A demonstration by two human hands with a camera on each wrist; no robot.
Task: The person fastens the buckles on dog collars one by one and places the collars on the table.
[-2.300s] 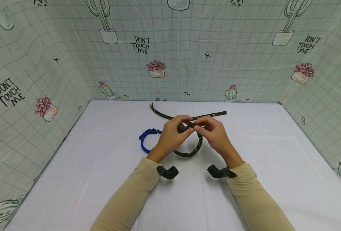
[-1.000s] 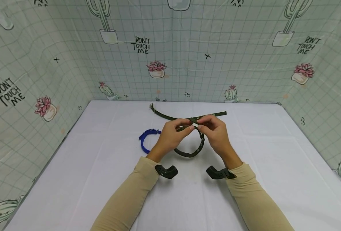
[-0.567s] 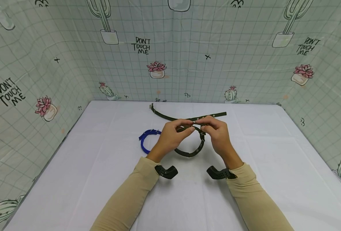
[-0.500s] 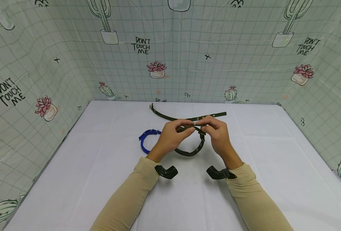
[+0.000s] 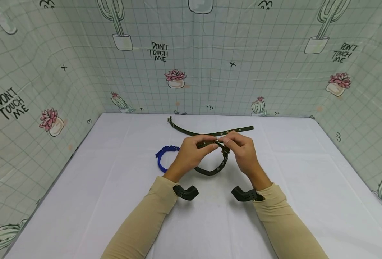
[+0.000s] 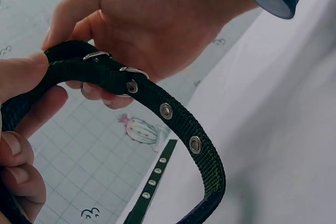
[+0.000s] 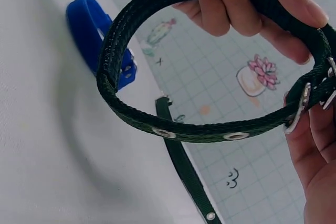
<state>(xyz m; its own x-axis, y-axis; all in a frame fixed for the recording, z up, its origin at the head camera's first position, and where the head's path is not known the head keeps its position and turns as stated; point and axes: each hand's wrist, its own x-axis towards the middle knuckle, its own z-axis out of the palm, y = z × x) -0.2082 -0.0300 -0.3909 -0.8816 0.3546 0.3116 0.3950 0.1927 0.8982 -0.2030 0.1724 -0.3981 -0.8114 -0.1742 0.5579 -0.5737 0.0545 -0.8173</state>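
Blue collar (image 7: 84,32): already looped, on the surface (image 5: 113,187). Spare green collar (image 7: 190,174): lying open beyond your hands, apparently outstanding. Working green collar (image 6: 181,126): raised between both hands, looped through its metal fittings (image 7: 301,107); judged nearly fastened, pin seating unconfirmed. Your left hand (image 5: 192,151) grips the band; your right hand (image 5: 243,151) pinches the fittings end, forearms converging.
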